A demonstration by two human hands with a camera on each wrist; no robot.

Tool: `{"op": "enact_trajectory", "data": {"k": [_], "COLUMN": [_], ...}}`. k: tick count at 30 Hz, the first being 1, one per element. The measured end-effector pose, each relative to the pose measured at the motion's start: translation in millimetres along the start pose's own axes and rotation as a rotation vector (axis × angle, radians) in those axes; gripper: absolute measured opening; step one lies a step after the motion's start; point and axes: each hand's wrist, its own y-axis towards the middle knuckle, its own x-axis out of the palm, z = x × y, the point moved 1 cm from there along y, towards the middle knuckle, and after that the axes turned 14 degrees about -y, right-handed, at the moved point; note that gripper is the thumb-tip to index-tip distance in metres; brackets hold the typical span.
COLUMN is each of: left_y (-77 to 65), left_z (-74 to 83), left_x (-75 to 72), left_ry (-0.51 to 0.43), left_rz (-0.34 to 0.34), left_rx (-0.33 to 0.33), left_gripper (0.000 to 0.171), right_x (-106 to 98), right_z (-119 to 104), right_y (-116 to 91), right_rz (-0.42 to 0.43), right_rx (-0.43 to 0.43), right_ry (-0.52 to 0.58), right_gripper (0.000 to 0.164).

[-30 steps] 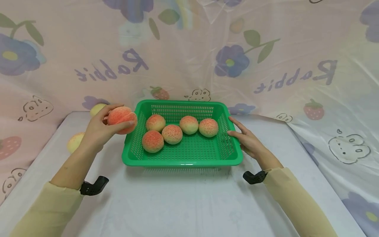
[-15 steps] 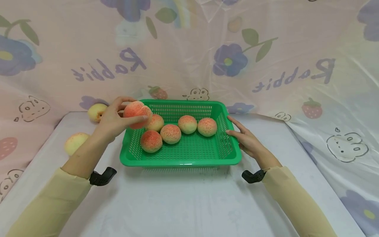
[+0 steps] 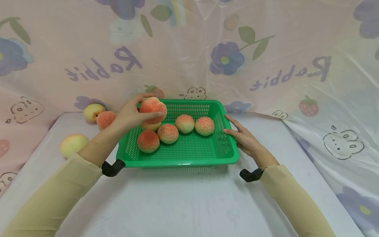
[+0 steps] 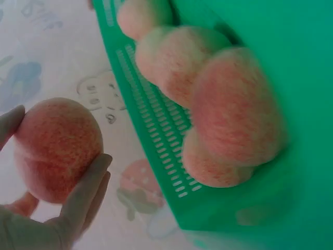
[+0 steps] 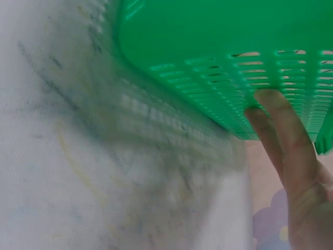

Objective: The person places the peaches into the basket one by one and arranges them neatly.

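In the head view my left hand (image 3: 129,113) holds a reddish peach (image 3: 153,110) over the left back part of a green plastic basket (image 3: 183,163). The left wrist view shows the fingers (image 4: 86,195) and thumb around this peach (image 4: 58,151), beside the basket's slotted wall. Several more peaches lie inside, among them a red one (image 3: 148,141) at the left and a paler one (image 3: 204,126) at the right. My right hand (image 3: 248,141) grips the basket's right rim, thumb over the edge. Two fingers (image 5: 286,125) touch its slotted outer wall in the right wrist view.
Left of the basket, on the white-covered table (image 3: 177,197), lie a yellow peach (image 3: 74,144), another yellowish one (image 3: 93,112) and a red peach (image 3: 106,119) partly behind my left forearm. A patterned cloth (image 3: 177,49) hangs behind the table.
My left hand has carried the peach rightward, from beside the basket to over its left back part. A red peach behind the forearm has come into sight. The right hand keeps its place.
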Motion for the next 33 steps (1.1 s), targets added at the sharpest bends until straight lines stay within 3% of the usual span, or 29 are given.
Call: {"op": "enact_trajectory", "data": {"k": [13,23,33], "left_y": [23.7,44.2,56.8], "left_z": [9.2,-0.8,-7.4], "left_x": [20.2,39.4,56.1], "left_ry": [-0.020,-0.013,-0.003], "left_rz": [-0.094,-0.272,-0.449], "left_rx": [0.010,0.067,0.069], "left_gripper": [0.069,0.068,0.065], "right_x": [-1.3,-2.0,-0.9], "right_z": [3.6,4.3,1.9], "right_y": [0.3,1.7,1.3], "right_rz": [0.006,0.002,-0.001], "right_rx": [0.002,-0.003,-0.008], "right_ry": [0.001,0.015,0.037], "right_gripper": [0.070,0.069,0.067]}}
